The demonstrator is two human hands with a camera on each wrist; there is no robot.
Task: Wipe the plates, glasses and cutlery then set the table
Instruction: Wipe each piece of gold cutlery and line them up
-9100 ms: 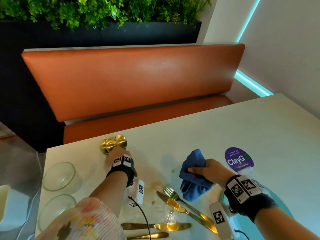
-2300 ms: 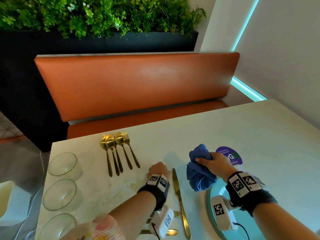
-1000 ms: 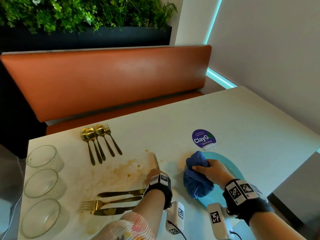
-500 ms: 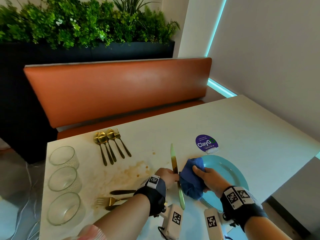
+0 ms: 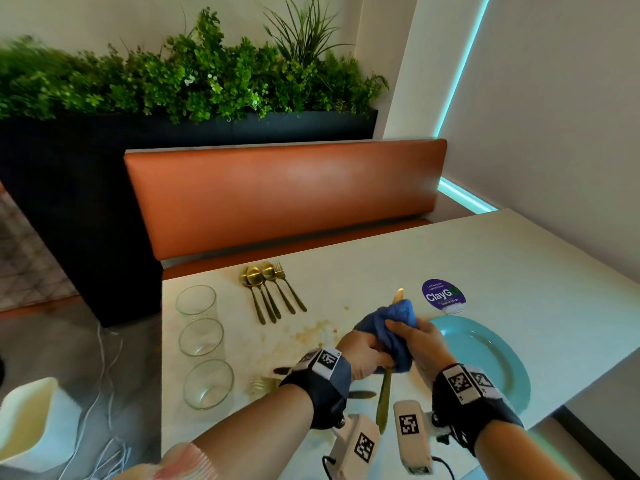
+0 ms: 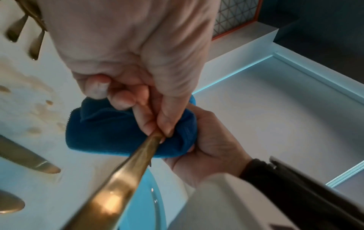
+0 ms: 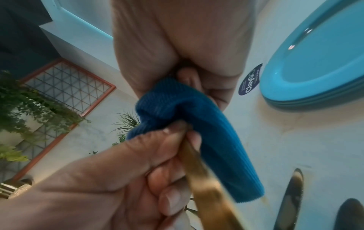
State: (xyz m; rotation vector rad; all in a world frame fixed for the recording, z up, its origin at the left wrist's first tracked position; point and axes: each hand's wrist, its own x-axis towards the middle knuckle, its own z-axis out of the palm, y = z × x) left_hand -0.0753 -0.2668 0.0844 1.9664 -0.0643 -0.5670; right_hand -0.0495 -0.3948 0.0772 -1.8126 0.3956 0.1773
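Note:
My left hand (image 5: 366,353) grips the handle of a gold knife (image 5: 383,396) and holds it above the table with the blade pointing away from me. A blue cloth (image 5: 394,323) is wrapped round the blade, and my right hand (image 5: 414,337) squeezes it there. Only the knife's tip (image 5: 399,294) shows beyond the cloth. In the left wrist view my fingers (image 6: 126,99) curl round the knife handle (image 6: 118,179) against the cloth (image 6: 110,130). A stack of teal plates (image 5: 491,355) lies just right of my hands.
Three empty glasses (image 5: 201,337) stand in a row along the table's left edge. Gold spoons and a fork (image 5: 268,289) lie at the back. More gold cutlery (image 5: 362,394) lies under my left wrist. Brown stains (image 5: 317,336) mark the white tabletop; a purple sticker (image 5: 442,294) lies behind the plates.
The cloth, beside the blade half a second ago, now covers it up to the tip. Both hands have come together over the knife, which was lifted off the table about a second ago.

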